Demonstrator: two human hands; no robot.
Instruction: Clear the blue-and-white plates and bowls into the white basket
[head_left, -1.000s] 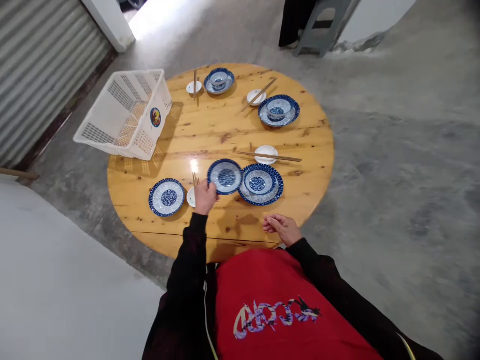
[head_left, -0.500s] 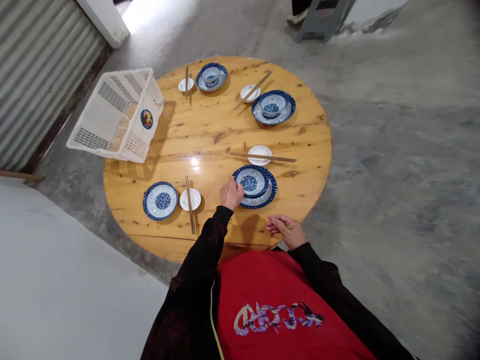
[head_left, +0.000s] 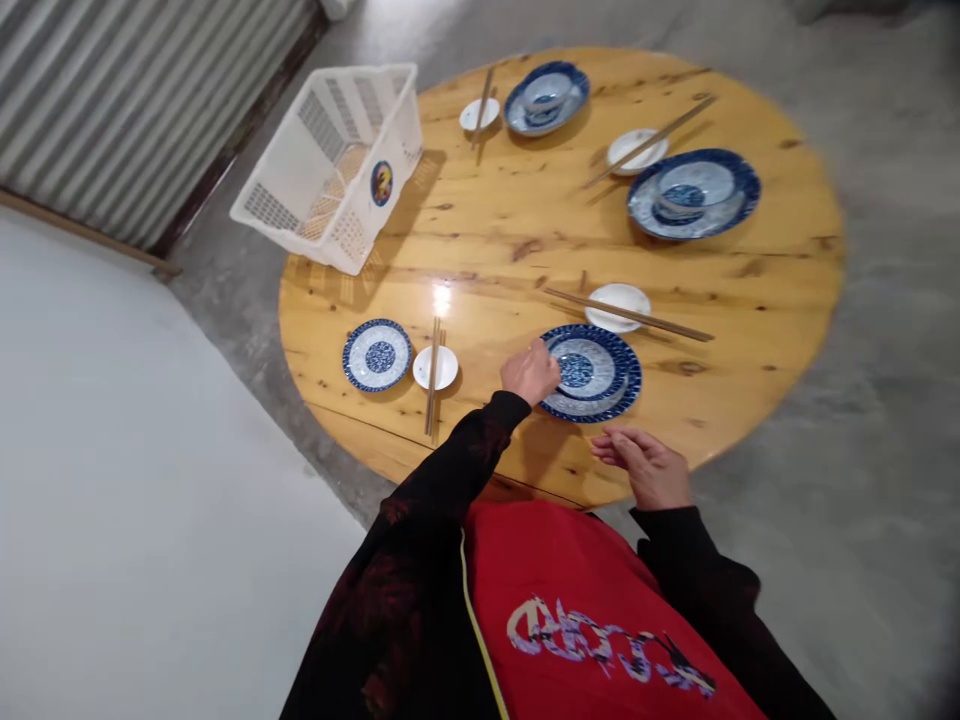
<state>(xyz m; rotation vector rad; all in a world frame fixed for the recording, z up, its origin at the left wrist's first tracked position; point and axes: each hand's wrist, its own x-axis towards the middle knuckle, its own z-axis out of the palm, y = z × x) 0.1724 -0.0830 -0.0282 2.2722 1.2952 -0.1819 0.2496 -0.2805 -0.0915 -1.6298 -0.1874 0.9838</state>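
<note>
The left hand (head_left: pixel 531 372) covers the near-left rim of the blue-patterned stacked plates (head_left: pixel 592 372), so its grip on them cannot be told. The round wooden table's (head_left: pixel 525 230) near edge is hidden behind the person's black sleeves and red apron. The far-right blue bowl on its plate (head_left: pixel 694 192) is motion-blurred. The white slatted plastic basket's (head_left: pixel 337 165) round sticker is too small to read.

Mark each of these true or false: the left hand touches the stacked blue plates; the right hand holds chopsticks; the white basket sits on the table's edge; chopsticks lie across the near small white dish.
1. The left hand touches the stacked blue plates: true.
2. The right hand holds chopsticks: false, it holds nothing and hovers by the table edge.
3. The white basket sits on the table's edge: true.
4. Chopsticks lie across the small white dish: true.
</note>
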